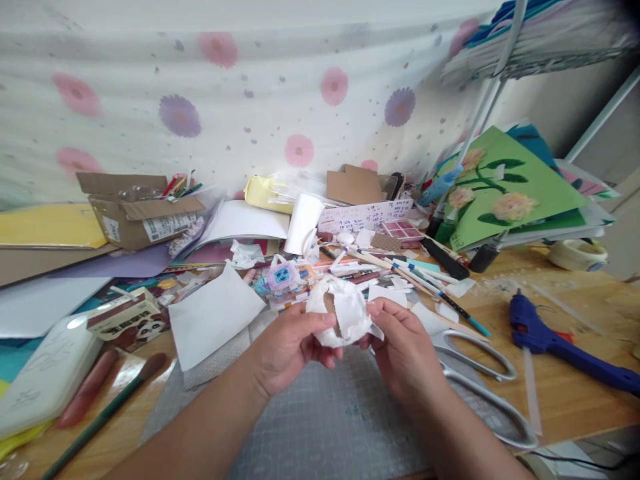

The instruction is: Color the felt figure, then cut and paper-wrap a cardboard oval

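Note:
A roundish piece wrapped in crumpled white paper (353, 310) is held up over the grey cutting mat (320, 413). Brown, cardboard-like material shows through a gap in its wrapping. My left hand (295, 343) grips it from the left, thumb on the front and fingers underneath. On the other side, my right hand (400, 340) pinches the paper's right edge between thumb and fingers. A pair of grey-handled scissors (500, 363) lies just right of my right hand. A white paper sheet (215, 317) rests left of my left hand.
Pens and brushes (400, 267) are heaped behind my hands. A blue glue gun (545, 333) lies at the right. A long brush (110, 410), a panda-printed carton (135, 320) and a white case (47, 373) are at the left. An open cardboard box (130, 227) stands behind them.

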`<state>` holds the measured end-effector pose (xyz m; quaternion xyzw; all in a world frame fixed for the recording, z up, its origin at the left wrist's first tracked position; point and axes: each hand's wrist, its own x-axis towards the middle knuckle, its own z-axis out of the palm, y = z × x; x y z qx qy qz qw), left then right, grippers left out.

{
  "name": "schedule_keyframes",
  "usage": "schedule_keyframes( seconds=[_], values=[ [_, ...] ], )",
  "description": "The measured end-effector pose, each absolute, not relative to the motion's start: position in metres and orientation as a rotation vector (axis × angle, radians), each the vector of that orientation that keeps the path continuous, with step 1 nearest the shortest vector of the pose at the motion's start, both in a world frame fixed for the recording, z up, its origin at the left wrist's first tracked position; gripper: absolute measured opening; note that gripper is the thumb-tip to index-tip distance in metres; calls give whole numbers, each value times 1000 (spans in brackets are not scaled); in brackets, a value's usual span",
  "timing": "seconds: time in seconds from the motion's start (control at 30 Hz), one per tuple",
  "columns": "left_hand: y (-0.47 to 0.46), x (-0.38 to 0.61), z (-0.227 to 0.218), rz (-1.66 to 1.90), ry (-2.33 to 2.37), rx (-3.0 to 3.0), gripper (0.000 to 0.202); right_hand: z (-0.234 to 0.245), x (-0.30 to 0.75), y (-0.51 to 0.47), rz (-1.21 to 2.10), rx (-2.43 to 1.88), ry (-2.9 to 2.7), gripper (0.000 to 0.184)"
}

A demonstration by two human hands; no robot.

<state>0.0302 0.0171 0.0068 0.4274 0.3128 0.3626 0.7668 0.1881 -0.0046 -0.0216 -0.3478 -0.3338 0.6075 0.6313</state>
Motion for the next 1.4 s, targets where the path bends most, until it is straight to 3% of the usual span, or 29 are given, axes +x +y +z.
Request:
schedule_keyframes(
  seconds=[0.63,1.07,1.4],
  values=[
    [3,50,-3,1041,838,1027,22,-21,182,-8,1450,-716,-811,20],
    [1,44,11,1130,796,1036,48,-27,185,-3,1275,-905,-960,24],
    [5,49,1,1285,1007,1124,43,-25,184,-8,1081,-914,-1185,12]
  ],
)
